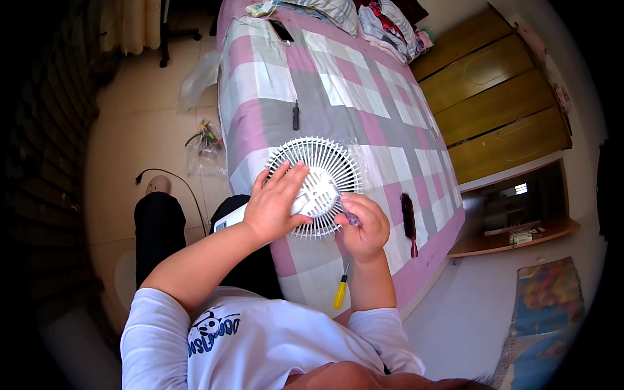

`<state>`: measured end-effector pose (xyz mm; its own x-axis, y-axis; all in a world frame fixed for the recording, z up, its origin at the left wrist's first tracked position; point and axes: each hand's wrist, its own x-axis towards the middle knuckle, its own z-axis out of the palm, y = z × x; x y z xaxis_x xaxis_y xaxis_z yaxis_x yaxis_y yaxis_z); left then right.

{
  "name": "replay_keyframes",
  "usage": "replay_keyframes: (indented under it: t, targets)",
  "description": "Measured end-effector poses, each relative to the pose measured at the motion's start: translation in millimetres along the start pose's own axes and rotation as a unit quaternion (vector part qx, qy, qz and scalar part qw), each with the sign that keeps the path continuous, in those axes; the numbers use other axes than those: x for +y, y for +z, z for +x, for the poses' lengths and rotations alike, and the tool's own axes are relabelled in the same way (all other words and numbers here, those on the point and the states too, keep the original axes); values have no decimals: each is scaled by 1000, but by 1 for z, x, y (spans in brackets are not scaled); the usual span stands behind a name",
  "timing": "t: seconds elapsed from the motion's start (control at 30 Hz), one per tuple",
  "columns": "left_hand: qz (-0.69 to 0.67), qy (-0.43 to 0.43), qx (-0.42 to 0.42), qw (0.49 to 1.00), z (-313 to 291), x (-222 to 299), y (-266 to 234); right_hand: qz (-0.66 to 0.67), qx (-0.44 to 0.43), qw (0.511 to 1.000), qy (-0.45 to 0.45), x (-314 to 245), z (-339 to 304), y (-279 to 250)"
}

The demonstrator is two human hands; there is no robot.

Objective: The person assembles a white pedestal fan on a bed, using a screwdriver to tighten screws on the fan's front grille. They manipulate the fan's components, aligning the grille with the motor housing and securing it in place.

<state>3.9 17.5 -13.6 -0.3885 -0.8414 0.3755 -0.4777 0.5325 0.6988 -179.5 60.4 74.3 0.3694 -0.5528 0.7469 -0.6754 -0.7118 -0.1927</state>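
Rests the spread left hand (275, 203) on the white fan (323, 174) beneath, with neck (235, 216) slanting back-left under that palm. Pinches a purplish object (351, 218) in the right hand (365, 227), at the hub's (320, 195) right edge.

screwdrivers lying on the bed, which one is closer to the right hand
The yellow-handled screwdriver; the black-handled screwdriver lies farther from the right hand, beyond the white fan.

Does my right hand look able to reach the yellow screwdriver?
Probably yes: the yellow screwdriver lies uncovered on the bed, though your right hand holds a small purplish tool at the fan.
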Motion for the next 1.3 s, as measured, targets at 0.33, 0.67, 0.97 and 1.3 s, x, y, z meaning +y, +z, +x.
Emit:
replay_keyframes:
  t: [0.33,0.67,0.97,1.3]
  targets:
    - [8,-1,-3,1000,0,-1,0,33,-46,998,6,-1,5,-12]
    - [6,-4,-7,1000,1,-2,1,77,-49,995,41,4,1,-15]
    - [9,-5,-6,1000,0,-1,1,84,-104,988,80,0,21,-19]
    - [-1,-14,-12,1000,2,-1,1,49,-190,974,115,5,49,-25]
